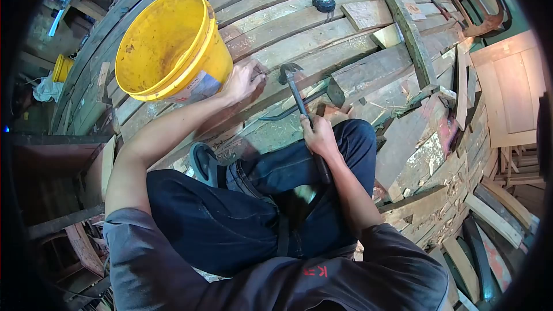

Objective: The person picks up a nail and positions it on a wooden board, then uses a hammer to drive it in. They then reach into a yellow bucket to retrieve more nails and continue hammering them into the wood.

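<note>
Dark grey cotton shirt [253, 287] with red lettering comes nearest, then dark blue jeans [213, 216]. Two bare hands, well apart: the right hand [319, 137] is wrapped round one black-handled, metal-headed hammer [298, 99]; the left hand [245, 82] sits low over the weathered wooden planks [299, 34], fingers curled, and I cannot tell whether they pinch anything. Just beside it stands one large round yellow plastic bucket [222, 52]. Room to move stretches between that and one small black tape measure [324, 3]. Narrow gaps separate the planks' edges; beyond their left edge sits one smaller yellow bucket [61, 69].
</note>
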Tool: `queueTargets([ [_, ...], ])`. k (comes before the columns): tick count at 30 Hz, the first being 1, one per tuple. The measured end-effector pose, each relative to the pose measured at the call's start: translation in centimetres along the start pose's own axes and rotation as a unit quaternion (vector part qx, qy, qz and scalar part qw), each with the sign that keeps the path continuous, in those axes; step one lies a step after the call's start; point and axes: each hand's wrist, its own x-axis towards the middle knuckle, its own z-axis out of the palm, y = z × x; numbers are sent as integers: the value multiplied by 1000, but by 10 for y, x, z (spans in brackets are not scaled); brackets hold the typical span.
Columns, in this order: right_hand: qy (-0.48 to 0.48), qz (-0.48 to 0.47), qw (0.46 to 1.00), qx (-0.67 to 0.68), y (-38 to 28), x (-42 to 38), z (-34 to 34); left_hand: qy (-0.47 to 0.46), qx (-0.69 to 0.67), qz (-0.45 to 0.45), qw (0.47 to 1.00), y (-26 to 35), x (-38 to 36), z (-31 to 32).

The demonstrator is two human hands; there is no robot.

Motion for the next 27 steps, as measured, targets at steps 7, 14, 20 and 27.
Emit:
queueTargets([
  [7,3,-26,1000,-16,-2,0,0,9,-14,-49,999,-7,0,8],
  [14,-27,5,1000,-15,-10,-1,-3,-2,-41,-94,995,-9,-5,19],
  [20,10,-28,999,-25,-19,-2,-6,-22,-52,-125,991,-17,-5,19],
  [27,17,-60,998,-19,-58,-4,-11,-28,-35,-96,994,-21,-3,23],
])
